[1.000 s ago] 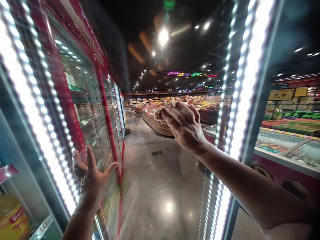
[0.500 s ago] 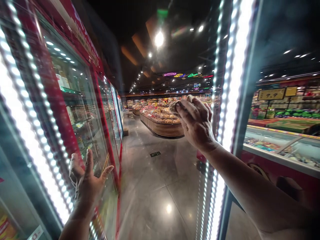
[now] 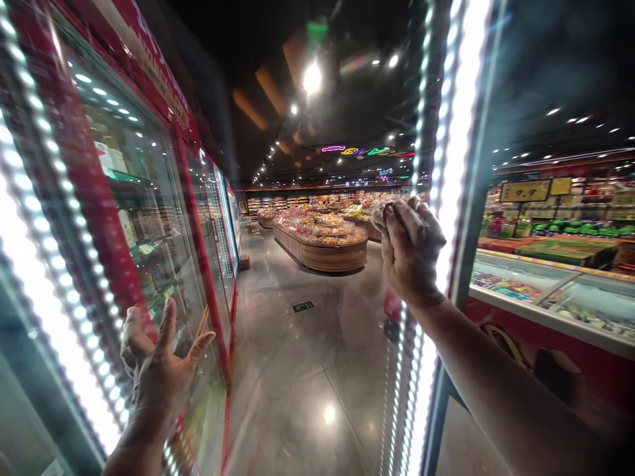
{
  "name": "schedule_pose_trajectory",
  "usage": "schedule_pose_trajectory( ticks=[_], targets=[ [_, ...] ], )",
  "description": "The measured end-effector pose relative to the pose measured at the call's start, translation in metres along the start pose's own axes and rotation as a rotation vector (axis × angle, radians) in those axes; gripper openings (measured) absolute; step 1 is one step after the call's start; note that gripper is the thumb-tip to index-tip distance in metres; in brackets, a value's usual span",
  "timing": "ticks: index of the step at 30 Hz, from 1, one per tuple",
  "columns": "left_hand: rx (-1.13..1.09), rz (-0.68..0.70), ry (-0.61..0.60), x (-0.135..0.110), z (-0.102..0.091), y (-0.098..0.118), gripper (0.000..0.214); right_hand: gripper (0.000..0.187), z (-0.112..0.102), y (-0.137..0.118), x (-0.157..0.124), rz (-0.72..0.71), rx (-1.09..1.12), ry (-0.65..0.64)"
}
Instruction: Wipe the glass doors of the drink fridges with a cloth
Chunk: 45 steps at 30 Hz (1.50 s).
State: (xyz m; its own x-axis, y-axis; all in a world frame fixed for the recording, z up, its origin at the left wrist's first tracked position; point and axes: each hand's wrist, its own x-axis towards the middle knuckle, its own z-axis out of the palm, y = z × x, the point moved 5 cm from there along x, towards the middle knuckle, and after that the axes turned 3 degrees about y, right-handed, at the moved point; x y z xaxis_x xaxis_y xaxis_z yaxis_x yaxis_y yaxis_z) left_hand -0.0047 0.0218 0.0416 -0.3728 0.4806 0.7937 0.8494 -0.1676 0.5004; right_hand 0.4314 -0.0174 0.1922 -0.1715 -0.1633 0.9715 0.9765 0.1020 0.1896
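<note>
My right hand [image 3: 411,254] presses a crumpled light-coloured cloth [image 3: 381,213] against a clear glass pane, close to the bright LED strip [image 3: 454,152] on its right side. Part of the cloth is hidden under my fingers. Lower on the left, my left hand [image 3: 161,360] has its fingers spread and holds nothing. It is beside another LED strip [image 3: 44,297]; whether it touches the glass there I cannot tell.
Red-framed glass-door cabinets [image 3: 178,218] line the left. Beyond the pane lie a grey floor [image 3: 278,370] and a wood-sided display island [image 3: 322,258] piled with goods. At right stand a chest freezer [image 3: 526,291] and a yellow price sign [image 3: 524,192].
My right hand and the cloth have moved right across the glass, to the LED strip. My left hand keeps its spread pose, and the view has shifted slightly.
</note>
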Motion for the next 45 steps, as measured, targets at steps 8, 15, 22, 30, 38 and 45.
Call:
schedule_pose_trajectory(
  ticks=[8, 15, 22, 30, 38, 45],
  targets=[
    [-0.018, 0.030, 0.009, 0.000, 0.000, 0.001, 0.088, 0.058, -0.002, 0.009, 0.009, 0.016, -0.029, -0.009],
    [-0.003, -0.002, -0.006, 0.000, 0.002, -0.005, 0.087, 0.059, -0.001, 0.004, 0.010, 0.007, -0.036, 0.060],
    [0.004, 0.031, -0.023, 0.002, -0.001, -0.002, 0.084, 0.059, 0.007, 0.001, 0.035, 0.080, 0.017, 0.110],
    [-0.007, 0.047, -0.064, 0.003, -0.002, 0.000, 0.086, 0.055, 0.008, -0.001, 0.055, 0.016, 0.044, 0.092],
    [-0.026, 0.028, -0.080, 0.003, -0.003, -0.001, 0.084, 0.051, 0.009, -0.022, 0.057, -0.107, 0.079, -0.086],
    [-0.057, 0.054, -0.030, 0.002, -0.004, -0.002, 0.080, 0.045, 0.015, -0.035, 0.063, -0.091, 0.056, -0.100]
  ],
)
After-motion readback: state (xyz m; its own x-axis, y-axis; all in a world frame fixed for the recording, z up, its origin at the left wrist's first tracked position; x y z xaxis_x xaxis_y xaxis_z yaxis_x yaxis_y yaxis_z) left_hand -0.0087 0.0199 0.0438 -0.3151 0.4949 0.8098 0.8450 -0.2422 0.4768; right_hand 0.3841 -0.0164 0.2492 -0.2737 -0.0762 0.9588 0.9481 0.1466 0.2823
